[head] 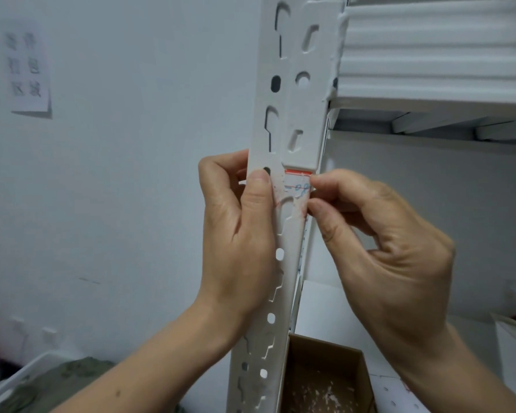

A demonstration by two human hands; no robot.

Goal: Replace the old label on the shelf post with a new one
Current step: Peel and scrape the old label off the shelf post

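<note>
Head view, near field?
— A box (pixel 325 380) holding white scraps sits below, likely to catch peelings.

Hands?
— The left hand (pixel 236 234) wraps the post (pixel 283 239), thumb pressed on its face to brace it. The right hand (pixel 379 231) pinches the label (pixel 298 186) by its right edge, apparently to peel it.

Behind?
— A shelf (pixel 429 105) carries stacked foam (pixel 429 43).
</note>
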